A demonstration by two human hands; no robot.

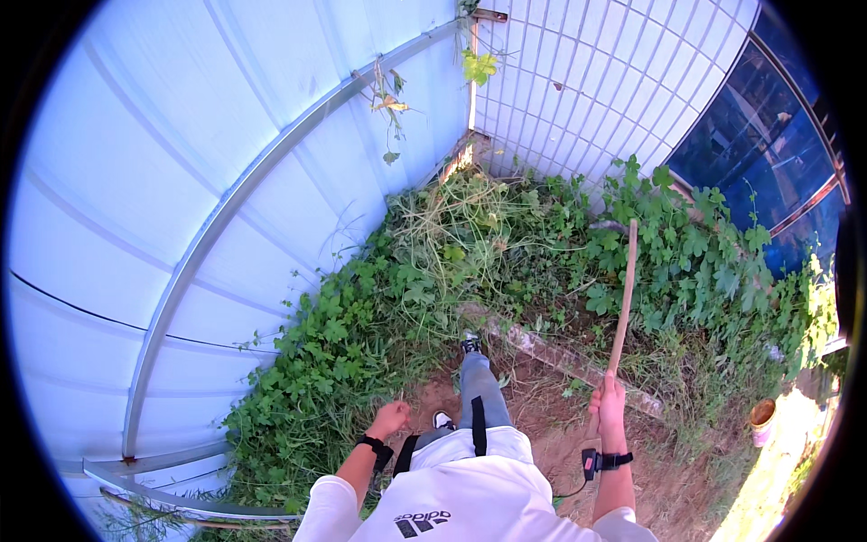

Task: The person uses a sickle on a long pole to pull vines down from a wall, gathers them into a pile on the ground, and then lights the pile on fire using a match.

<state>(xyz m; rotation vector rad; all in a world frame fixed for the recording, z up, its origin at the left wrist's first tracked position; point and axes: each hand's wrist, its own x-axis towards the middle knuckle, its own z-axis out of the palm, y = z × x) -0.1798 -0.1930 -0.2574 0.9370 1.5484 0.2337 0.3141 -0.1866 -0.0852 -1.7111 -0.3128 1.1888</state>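
A long wooden pole (621, 316) is in my right hand (608, 396), with the fingers wrapped round its lower part. It slants up and away, and its far tip lies over the green vines (695, 239). A greyish piece shows beside that tip among the leaves; I cannot tell whether it is a tool head joined to the pole. My left hand (390, 420) hangs at my left side with curled fingers, and nothing shows in it. It is nearest to the leafy plants (334, 330) along the left wall.
White metal panels with a curved rail (212, 230) stand at left; a white tiled wall (596, 77) rises ahead. Cut vines (452, 226) are heaped in the corner. A low masonry edge (560, 357) crosses the dirt by my forward foot. A bucket (763, 415) stands at right.
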